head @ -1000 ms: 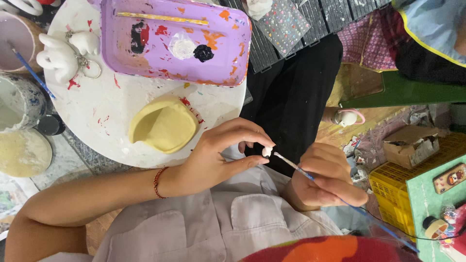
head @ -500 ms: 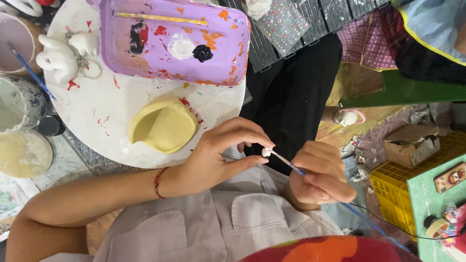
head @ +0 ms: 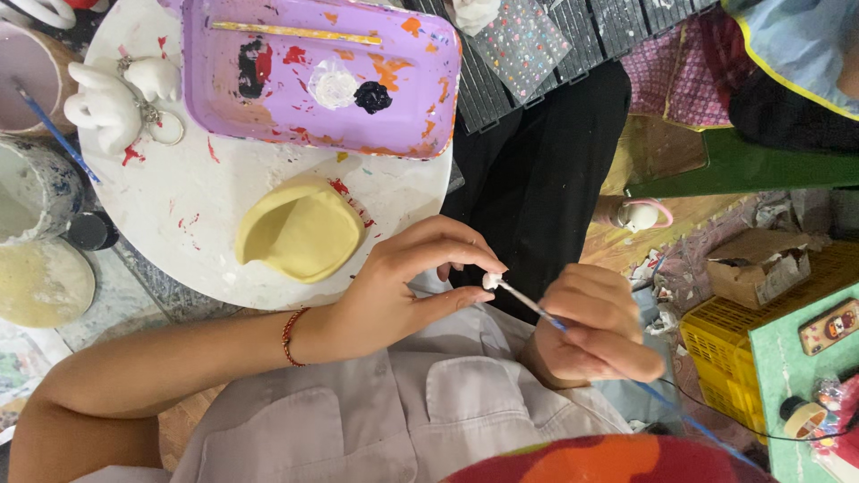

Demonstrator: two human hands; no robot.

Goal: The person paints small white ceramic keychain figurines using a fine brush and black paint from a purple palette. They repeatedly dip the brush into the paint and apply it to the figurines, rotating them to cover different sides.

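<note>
— Paintbrush [head: 537, 310] first: where does it sit?

— Its thin blue handle runs through the right hand [head: 598, 327], which is clenched round it, and the tip meets a tiny white piece [head: 489, 280] pinched between thumb and forefinger of the left hand [head: 407, 291]. Both are held above the lap, just off the near edge of the round white table [head: 179, 215].

— Any boxes or packets about?

— A brown cardboard box [head: 761, 268] lies open on the floor to the right, beside a yellow plastic crate [head: 716, 358]. A green surface [head: 787, 376] at the far right carries a small flat rectangular packet [head: 830, 326] and a little round pot [head: 799, 417]. At the top, a clear sheet of coloured dots [head: 523, 45] rests on a dark slatted mat [head: 591, 27].

— How much room round the table edge?

— Little at the back: a purple tray [head: 412, 98] overhangs the rim there. The near side is barer, with red paint flecks and a pale yellow dish-like form [head: 300, 231] close to the left wrist.

— What do the containers hold?

— The purple tray has blobs of black, red, white, dark blue and orange paint, plus a yellow stick [head: 295, 32] along its far wall. A paint-stained cup [head: 27, 192] on the left holds whitish liquid, and another blue brush [head: 49, 125] leans by it. A white figurine with a key ring [head: 121, 94] lies on the tabletop.
</note>
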